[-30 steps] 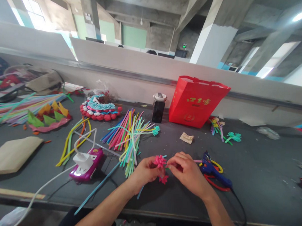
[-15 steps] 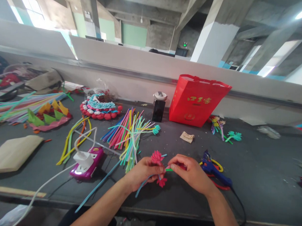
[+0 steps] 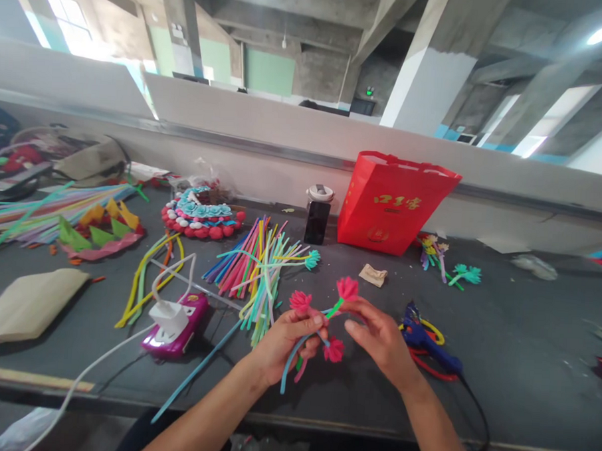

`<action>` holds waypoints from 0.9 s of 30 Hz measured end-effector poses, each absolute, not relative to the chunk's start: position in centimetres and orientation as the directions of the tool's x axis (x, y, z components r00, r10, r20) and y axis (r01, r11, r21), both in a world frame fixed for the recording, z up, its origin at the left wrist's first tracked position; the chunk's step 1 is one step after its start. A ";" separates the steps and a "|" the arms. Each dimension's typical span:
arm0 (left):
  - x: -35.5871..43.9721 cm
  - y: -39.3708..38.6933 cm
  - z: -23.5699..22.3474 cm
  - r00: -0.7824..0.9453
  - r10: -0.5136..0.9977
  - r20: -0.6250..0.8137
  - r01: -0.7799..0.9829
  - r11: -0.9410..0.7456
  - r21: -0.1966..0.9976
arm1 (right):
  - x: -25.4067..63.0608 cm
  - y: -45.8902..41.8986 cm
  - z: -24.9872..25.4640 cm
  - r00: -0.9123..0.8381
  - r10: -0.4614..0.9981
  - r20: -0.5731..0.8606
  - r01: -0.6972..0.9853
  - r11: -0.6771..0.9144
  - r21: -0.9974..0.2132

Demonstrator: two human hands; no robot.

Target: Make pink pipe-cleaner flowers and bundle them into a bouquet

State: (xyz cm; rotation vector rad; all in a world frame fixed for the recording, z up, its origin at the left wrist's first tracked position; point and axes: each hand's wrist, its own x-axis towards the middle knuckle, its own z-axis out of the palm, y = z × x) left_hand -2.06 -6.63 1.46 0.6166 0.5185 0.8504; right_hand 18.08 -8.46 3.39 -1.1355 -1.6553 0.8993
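Observation:
My left hand (image 3: 282,341) is closed round the stems of pink pipe-cleaner flowers (image 3: 301,300), held just above the dark table (image 3: 514,368). A blue stem curls down below the fist. Beside it, my right hand (image 3: 380,338) pinches the green stem of another pink flower (image 3: 347,288) that stands highest. A third pink bloom (image 3: 334,350) hangs between the two hands.
A fan of coloured pipe cleaners (image 3: 252,263) lies behind my hands. A blue glue gun (image 3: 428,341) rests to the right, a purple power strip with white plug (image 3: 174,320) to the left. A red bag (image 3: 394,203), black cup (image 3: 317,216), flower cake (image 3: 202,214) and kraft sheet (image 3: 25,306) stand farther off.
Both hands have lifted slightly and spread the flowers apart. The flower in my right hand now stands up above the others, where before the blooms were bunched together.

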 end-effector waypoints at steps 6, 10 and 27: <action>-1.7 -7.0 1.7 0.550 0.805 -0.222 -0.493 0.527 0.692 | 15.5 -9.0 3.3 -0.104 0.917 0.386 0.341 0.397 -0.852; -1.7 -7.2 2.2 0.567 0.784 -0.252 -0.466 0.558 0.687 | 14.7 -9.4 3.5 -0.110 0.921 0.375 0.333 0.390 -0.859; -0.8 -7.5 2.1 0.490 0.805 -0.334 -0.467 0.566 0.679 | 12.7 -10.2 2.7 0.027 0.823 0.568 0.559 0.458 -0.691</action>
